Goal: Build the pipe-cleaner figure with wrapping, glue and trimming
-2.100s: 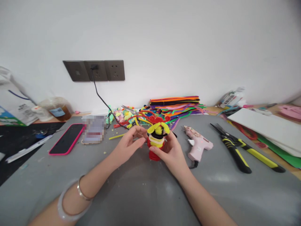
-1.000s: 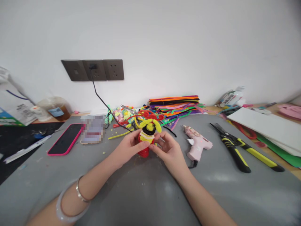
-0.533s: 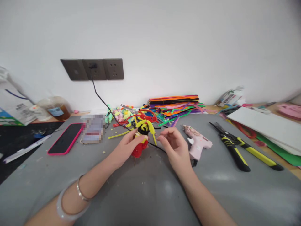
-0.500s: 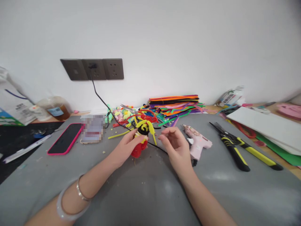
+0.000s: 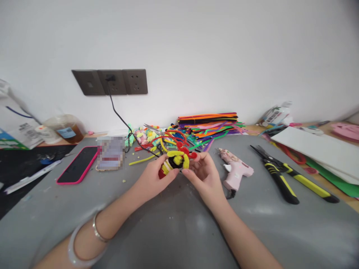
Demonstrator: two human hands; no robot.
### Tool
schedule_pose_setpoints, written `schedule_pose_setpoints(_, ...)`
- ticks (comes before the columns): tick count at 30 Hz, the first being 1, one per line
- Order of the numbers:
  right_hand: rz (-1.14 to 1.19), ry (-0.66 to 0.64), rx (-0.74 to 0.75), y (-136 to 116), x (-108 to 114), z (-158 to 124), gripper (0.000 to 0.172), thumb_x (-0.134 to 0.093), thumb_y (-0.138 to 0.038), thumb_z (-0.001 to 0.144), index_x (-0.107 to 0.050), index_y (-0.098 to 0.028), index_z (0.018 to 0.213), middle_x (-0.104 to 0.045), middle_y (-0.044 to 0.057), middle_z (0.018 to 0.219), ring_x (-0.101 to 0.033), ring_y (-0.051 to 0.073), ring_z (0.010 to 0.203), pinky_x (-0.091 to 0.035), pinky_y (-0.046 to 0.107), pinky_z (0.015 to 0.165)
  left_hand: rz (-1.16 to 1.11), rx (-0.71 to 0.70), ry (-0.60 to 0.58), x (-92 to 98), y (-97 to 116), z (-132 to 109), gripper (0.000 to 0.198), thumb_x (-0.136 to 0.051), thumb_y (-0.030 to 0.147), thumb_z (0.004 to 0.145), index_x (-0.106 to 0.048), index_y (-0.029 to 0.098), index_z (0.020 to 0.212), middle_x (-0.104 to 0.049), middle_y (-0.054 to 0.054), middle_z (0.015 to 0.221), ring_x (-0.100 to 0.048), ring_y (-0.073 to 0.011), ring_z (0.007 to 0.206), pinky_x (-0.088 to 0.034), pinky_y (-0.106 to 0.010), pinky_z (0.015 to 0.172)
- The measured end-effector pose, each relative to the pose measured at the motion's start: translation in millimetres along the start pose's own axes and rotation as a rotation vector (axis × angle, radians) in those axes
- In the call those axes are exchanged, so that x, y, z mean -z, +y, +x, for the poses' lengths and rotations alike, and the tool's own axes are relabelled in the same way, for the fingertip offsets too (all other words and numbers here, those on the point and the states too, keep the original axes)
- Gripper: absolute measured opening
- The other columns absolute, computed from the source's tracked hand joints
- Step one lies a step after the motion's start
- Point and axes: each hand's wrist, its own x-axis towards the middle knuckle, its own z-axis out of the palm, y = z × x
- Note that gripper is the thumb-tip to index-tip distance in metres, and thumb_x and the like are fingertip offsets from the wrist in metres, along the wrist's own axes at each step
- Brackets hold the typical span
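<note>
A small pipe-cleaner figure [image 5: 175,161] in red, yellow and black lies tilted on its side between both hands above the grey table [image 5: 174,231]. My left hand [image 5: 153,177] grips its red base from the left, fingers curled round it. My right hand [image 5: 203,175] holds the head end with the red loops, fingers cupped and thumb against the figure. A thin black pipe cleaner runs from the figure toward the pile behind.
A pink glue gun [image 5: 235,170] lies right of my right hand, then black-and-yellow pliers [image 5: 283,175] and scissors. Behind are stacked coloured pipe cleaners [image 5: 209,125] and scraps. A pink phone [image 5: 78,164] lies at left. White board [image 5: 319,149] at far right.
The figure went from standing upright to tilted on its side. My right hand let go briefly, pulled on a black strand, then came back onto the head end.
</note>
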Motion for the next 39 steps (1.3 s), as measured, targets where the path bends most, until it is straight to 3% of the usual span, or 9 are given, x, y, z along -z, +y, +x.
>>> schedule_pose_setpoints(7,0.048,-0.013,-0.104,-3.0,-0.3,1.2,0.045,-0.087,-0.051,0.077,-0.053,-0.028,0.097,-0.066,-0.002,0.095,-0.066,0.014,0.083,-0.052,0.027,0.076,0.054,-0.026,0.006,0.1,0.2,-2.5,0.020,-0.061,0.034,0.089,-0.065,0.017,0.099,-0.073,-0.004,0.088,-0.065,-0.0187,0.076,-0.048,-0.027,0.068)
schedule_pose_setpoints(15,0.020,0.000,-0.087,-4.2,0.1,2.7,0.049,-0.088,-0.053,0.074,-0.052,-0.027,0.095,-0.058,-0.004,0.085,-0.058,0.013,0.073,-0.048,0.025,0.066,0.095,-0.046,-0.013,-0.2,-0.4,-4.0,0.029,-0.061,0.034,0.090,-0.067,0.016,0.113,-0.076,-0.008,0.099,-0.068,-0.0213,0.085,-0.051,-0.030,0.078)
schedule_pose_setpoints(26,0.046,-0.034,-0.135,-7.9,-0.8,3.6,0.048,-0.088,-0.052,0.076,-0.052,-0.027,0.095,-0.060,-0.004,0.086,-0.061,0.012,0.074,-0.050,0.024,0.067,0.111,-0.092,0.015,1.1,0.6,-4.1,0.021,-0.059,0.033,0.092,-0.066,0.018,0.104,-0.071,-0.003,0.086,-0.064,-0.0185,0.079,-0.050,-0.028,0.075)
schedule_pose_setpoints(39,-0.075,0.058,0.024,-8.1,-0.9,1.2,0.041,-0.085,-0.048,0.080,-0.053,-0.028,0.096,-0.059,-0.004,0.085,-0.061,0.014,0.074,-0.051,0.027,0.070,0.011,-0.013,-0.051,2.5,2.4,-4.7,0.028,-0.061,0.032,0.087,-0.066,0.014,0.108,-0.065,-0.002,0.082,-0.053,-0.0141,0.067,-0.043,-0.024,0.062)
